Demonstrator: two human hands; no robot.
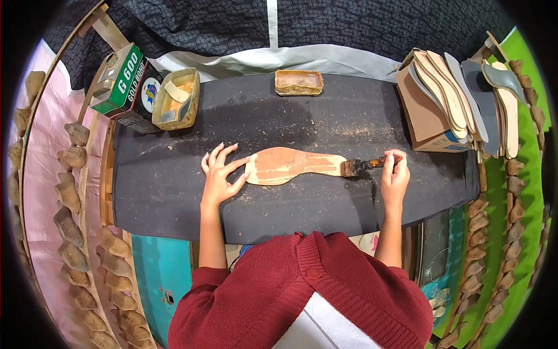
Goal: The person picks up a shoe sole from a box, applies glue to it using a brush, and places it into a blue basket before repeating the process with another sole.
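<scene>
A tan shoe insole (pixel 279 165) lies flat on the dark cloth-covered table, with its surface patchily coated and pale along the ends. My left hand (pixel 219 177) steadies its wide left end with thumb and index finger, while the other fingers are spread. A dark, crusted glue brush (pixel 363 167) is pinched by the handle in my right hand (pixel 395 171). Its bristles touch the narrow right end of the insole.
A green G 600 can (pixel 125 78) stands at the back left beside an open container (pixel 187 113) with pieces inside. A small glue-stained tray (pixel 299 82) sits at the back. At the right, a cardboard box (pixel 421 119) holds several insoles (pixel 444 93). Racks of shoe lasts (pixel 70 192) flank the table (pixel 261 221).
</scene>
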